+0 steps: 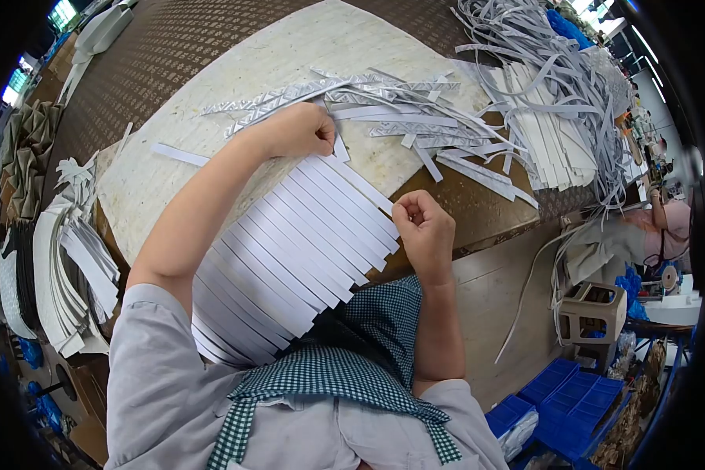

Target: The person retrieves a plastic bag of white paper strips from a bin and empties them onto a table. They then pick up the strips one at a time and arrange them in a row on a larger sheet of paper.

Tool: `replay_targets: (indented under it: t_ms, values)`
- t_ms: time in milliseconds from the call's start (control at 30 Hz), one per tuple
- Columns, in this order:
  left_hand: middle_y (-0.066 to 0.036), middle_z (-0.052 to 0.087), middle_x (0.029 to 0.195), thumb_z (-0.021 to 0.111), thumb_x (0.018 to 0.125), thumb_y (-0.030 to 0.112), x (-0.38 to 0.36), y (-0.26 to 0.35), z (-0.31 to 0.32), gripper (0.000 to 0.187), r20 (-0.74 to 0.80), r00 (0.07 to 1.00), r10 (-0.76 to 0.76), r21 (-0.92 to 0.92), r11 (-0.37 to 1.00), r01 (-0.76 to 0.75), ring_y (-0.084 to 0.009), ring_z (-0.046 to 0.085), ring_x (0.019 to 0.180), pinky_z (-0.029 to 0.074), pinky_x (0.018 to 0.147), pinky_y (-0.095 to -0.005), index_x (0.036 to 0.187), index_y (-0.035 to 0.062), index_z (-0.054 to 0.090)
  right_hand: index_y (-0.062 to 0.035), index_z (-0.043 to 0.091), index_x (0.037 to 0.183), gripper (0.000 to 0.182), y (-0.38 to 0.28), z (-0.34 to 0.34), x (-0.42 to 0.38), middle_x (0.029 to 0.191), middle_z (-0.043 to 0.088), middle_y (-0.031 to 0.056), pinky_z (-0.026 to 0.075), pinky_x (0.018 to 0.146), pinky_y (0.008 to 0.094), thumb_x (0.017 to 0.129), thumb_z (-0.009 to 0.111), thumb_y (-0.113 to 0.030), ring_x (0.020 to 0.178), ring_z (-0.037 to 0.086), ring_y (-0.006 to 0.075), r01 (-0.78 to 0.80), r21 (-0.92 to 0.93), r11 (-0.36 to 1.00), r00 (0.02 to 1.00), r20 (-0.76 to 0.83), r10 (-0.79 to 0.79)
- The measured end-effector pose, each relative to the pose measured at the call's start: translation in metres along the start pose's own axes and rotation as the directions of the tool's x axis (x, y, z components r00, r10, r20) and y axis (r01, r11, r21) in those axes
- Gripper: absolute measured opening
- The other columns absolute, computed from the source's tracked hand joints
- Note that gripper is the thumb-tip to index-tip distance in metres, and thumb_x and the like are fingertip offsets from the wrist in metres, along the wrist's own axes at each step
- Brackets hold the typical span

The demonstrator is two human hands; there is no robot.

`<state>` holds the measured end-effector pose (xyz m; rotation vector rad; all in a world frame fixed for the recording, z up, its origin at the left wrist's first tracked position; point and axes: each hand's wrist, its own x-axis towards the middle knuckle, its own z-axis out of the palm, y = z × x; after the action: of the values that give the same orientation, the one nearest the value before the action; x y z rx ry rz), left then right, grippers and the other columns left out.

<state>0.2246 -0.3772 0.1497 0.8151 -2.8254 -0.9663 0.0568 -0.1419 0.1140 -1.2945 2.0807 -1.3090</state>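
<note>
White strips (290, 235) lie side by side in an overlapping row, which runs from the board towards my lap. The outermost white strip (359, 185) stretches between my two hands, with a narrow gap beside it. At its upper end my left hand (299, 130) is closed in a pinch. My right hand (425, 235) pinches the lower end, fingers curled in. Just beyond my left hand lie loose grey-white patterned strips (278, 99), some of them crossing each other. A checked apron (329, 384) covers my lap below the row.
A pale board (172, 117) rests on the brown patterned table (160, 51). Grey strips (556, 86) are heaped at right, and white strip bundles (55, 266) hang at left. A stool (591, 309), blue crates (560, 403) and another person's pink sleeve (672, 227) are at right.
</note>
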Motion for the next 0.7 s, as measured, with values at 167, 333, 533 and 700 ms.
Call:
replay_targets:
  t_ms: [167,333,533,700]
  values:
    - [-0.007,0.059,0.088,0.071,0.076,0.013,-0.009,0.013,0.004,0.008,-0.072,0.995,0.066,0.186,0.981,-0.052,-0.0260,0.064,0.080,0.050,0.072,-0.0365,0.081,0.0064,0.069,-0.0015,0.065,0.085,0.003,0.006,0.003,-0.002,0.069,0.062,0.0011,0.046,0.054,0.0232,0.085,0.068,-0.003,0.058,0.054,0.0047,0.121,-0.101,0.987,0.992,-0.011,-0.123]
    - [-0.007,0.059,0.089,0.071,0.077,0.013,-0.015,0.010,0.006,0.008,-0.118,0.985,0.124,0.145,0.984,-0.106,-0.0259,0.064,0.079,0.050,0.073,-0.0366,0.082,0.0072,0.069,-0.0019,0.065,0.084,0.003,0.005,0.002,-0.004,0.068,0.061,0.0012,0.045,0.054,0.0237,0.084,0.067,-0.002,0.056,0.053,0.0059,0.149,-0.090,0.985,0.989,-0.010,-0.150]
    - [-0.007,0.060,0.091,0.071,0.079,0.013,-0.019,0.009,0.009,0.009,-0.144,0.961,0.238,0.273,0.943,-0.192,-0.0247,0.064,0.086,0.051,0.074,-0.0374,0.087,0.0086,0.073,-0.0036,0.065,0.084,0.005,0.001,0.001,-0.006,0.073,0.060,0.0012,0.044,0.055,0.0252,0.082,0.069,-0.001,0.059,0.054,0.0085,0.198,-0.175,0.964,0.980,-0.001,-0.201]
    - [-0.007,0.063,0.100,0.067,0.084,0.013,-0.024,0.011,0.014,0.022,-0.248,0.954,0.167,0.386,0.920,-0.061,-0.0259,0.064,0.091,0.052,0.077,-0.0387,0.105,0.0118,0.073,-0.0027,0.066,0.085,0.007,-0.001,-0.004,-0.005,0.079,0.059,0.0023,0.045,0.057,0.0259,0.082,0.072,-0.001,0.062,0.055,0.0091,0.169,-0.143,0.975,0.985,0.008,-0.170]
